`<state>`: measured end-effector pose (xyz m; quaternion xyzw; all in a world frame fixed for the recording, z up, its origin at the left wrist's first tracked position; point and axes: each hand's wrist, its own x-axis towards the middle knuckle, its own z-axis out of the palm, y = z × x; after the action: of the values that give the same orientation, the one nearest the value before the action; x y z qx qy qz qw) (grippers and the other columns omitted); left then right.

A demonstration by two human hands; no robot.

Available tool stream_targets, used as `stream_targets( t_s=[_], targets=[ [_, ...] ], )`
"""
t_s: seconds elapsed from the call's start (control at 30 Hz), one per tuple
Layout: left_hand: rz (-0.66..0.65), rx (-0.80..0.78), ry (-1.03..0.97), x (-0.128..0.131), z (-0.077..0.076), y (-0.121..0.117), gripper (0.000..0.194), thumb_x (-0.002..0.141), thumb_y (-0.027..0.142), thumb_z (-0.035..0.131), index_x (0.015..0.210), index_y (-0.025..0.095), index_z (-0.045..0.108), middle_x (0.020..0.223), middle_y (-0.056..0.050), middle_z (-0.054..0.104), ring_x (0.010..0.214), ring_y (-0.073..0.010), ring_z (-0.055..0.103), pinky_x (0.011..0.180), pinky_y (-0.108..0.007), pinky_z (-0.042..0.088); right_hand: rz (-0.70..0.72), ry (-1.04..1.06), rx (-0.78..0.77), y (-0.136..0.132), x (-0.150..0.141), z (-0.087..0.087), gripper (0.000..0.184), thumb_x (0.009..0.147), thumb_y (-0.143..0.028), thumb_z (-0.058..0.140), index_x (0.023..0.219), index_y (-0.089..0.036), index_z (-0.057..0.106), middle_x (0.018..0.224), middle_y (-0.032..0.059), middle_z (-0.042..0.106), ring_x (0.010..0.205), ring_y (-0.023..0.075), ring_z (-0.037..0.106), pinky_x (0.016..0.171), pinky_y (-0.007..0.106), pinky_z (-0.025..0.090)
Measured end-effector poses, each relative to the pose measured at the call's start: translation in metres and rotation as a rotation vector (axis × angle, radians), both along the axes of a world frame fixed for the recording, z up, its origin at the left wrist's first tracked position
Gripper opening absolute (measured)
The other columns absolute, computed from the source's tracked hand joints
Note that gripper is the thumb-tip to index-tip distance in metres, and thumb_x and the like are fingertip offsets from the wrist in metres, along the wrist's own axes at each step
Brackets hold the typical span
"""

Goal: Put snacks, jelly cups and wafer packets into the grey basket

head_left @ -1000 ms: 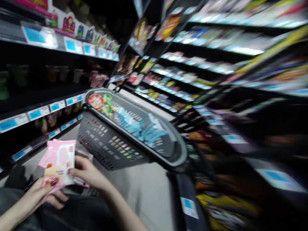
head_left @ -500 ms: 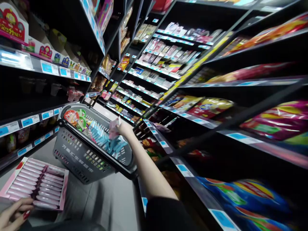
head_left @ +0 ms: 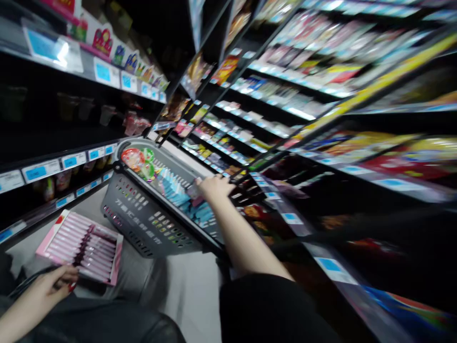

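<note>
My right hand (head_left: 216, 187) is over the grey shopping basket (head_left: 143, 221), fingers bent at a small pink packet (head_left: 193, 192) that is blurred and partly hidden. Below it, several light-blue packets (head_left: 173, 186) stand in a row inside the basket. Round red and green lidded cups (head_left: 137, 161) fill the basket's far left end. At the lower left, my left hand (head_left: 59, 282), with a red nail showing, has its fingers curled in at the near edge of an opened pink carton (head_left: 116, 259). Rows of slim pink packets (head_left: 66, 238) lie in that carton. What its fingertips hold, if anything, is hidden.
Shelves with price tags (head_left: 103, 72) run close along the left. On the right, shelves hold snack bags (head_left: 400, 159), smeared by motion. Another shelf unit (head_left: 271, 95) with small packaged goods closes off the far end. The basket stands on the grey floor (head_left: 200, 276).
The view has swung so that the basket and carton appear farther right and slightly higher. My right hand has sunk lower over the packets. The fingers of my left hand have curled in at the carton.
</note>
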<state>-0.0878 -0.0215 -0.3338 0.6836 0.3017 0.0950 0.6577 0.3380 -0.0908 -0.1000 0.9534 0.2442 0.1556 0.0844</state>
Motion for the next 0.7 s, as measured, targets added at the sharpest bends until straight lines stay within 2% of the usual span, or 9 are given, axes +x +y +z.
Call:
stream_targets(
  t_s=[0.07,0.17,0.2,0.27,0.33,0.43,0.5,0.6,0.7],
  targets=[
    [-0.027,0.026,0.010,0.002,0.012,0.000,0.029,0.074,0.035,0.056,0.099,0.023,0.064,0.100,-0.005,0.071,0.095,-0.0228,0.063,0.081,-0.031,0.049,0.045,-0.141,0.067,0.004,-0.031,0.008,0.046,0.089,-0.033,0.041,0.107,0.006,0.055,0.116,0.0339,0.047,0.113,0.0410,0.041,0.080,0.052,0.034],
    [-0.072,0.063,0.071,0.003,0.024,0.000,0.030,0.077,0.031,0.052,0.103,0.020,0.061,0.104,-0.006,0.069,0.094,-0.0200,0.063,0.078,-0.028,0.049,0.396,-0.267,0.217,0.003,-0.104,0.001,0.035,0.089,-0.030,0.037,0.104,-0.006,0.057,0.100,0.0215,0.058,0.096,0.0302,0.053,0.074,0.040,0.039],
    [-0.088,0.093,0.090,0.002,0.027,0.000,0.029,0.078,0.030,0.050,0.103,0.020,0.060,0.104,-0.006,0.069,0.093,-0.0192,0.063,0.077,-0.027,0.049,0.558,-0.142,0.204,0.001,-0.133,-0.011,0.031,0.089,-0.030,0.036,0.099,-0.012,0.058,0.091,0.0157,0.061,0.085,0.0247,0.056,0.071,0.035,0.040],
    [-0.125,0.198,0.126,0.000,0.032,-0.001,0.027,0.079,0.027,0.048,0.103,0.022,0.059,0.100,-0.004,0.069,0.089,-0.0182,0.064,0.077,-0.027,0.048,0.829,0.254,-0.002,0.002,-0.185,-0.052,0.029,0.090,-0.030,0.034,0.085,-0.018,0.059,0.078,0.0084,0.063,0.073,0.0183,0.058,0.066,0.028,0.041],
    [-0.171,0.352,0.182,-0.002,0.035,-0.003,0.028,0.080,0.025,0.047,0.104,0.022,0.059,0.097,-0.004,0.070,0.089,-0.0199,0.064,0.079,-0.031,0.047,0.843,0.496,-0.234,0.011,-0.218,-0.108,0.024,0.090,-0.027,0.036,0.089,-0.018,0.059,0.085,0.0085,0.065,0.077,0.0189,0.060,0.068,0.027,0.042],
    [-0.240,0.556,0.280,-0.005,0.036,-0.006,0.032,0.080,0.026,0.046,0.110,0.021,0.058,0.105,-0.009,0.067,0.097,-0.0252,0.061,0.085,-0.038,0.045,0.813,0.561,-0.310,0.030,-0.224,-0.188,0.023,0.087,-0.017,0.040,0.101,-0.015,0.058,0.099,0.0128,0.064,0.085,0.0199,0.062,0.072,0.028,0.044],
    [-0.272,0.621,0.312,-0.006,0.036,-0.008,0.034,0.081,0.026,0.045,0.112,0.020,0.057,0.109,-0.010,0.065,0.101,-0.0260,0.059,0.088,-0.039,0.044,0.805,0.580,-0.338,0.039,-0.211,-0.224,0.028,0.086,-0.011,0.037,0.105,-0.014,0.058,0.104,0.0141,0.063,0.090,0.0203,0.061,0.076,0.028,0.044],
    [-0.282,0.665,0.339,-0.006,0.034,-0.008,0.034,0.080,0.024,0.046,0.112,0.020,0.057,0.108,-0.010,0.065,0.103,-0.0253,0.059,0.090,-0.038,0.043,0.798,0.606,-0.364,0.042,-0.191,-0.252,0.032,0.087,-0.009,0.033,0.109,-0.013,0.057,0.105,0.0151,0.063,0.094,0.0206,0.061,0.079,0.028,0.044],
    [-0.265,0.673,0.343,-0.006,0.033,-0.009,0.034,0.079,0.023,0.047,0.110,0.019,0.058,0.107,-0.011,0.065,0.101,-0.0265,0.059,0.090,-0.039,0.042,0.809,0.640,-0.370,0.039,-0.179,-0.264,0.031,0.089,-0.014,0.034,0.111,-0.013,0.055,0.106,0.0139,0.063,0.097,0.0198,0.060,0.081,0.028,0.043]
  ],
)
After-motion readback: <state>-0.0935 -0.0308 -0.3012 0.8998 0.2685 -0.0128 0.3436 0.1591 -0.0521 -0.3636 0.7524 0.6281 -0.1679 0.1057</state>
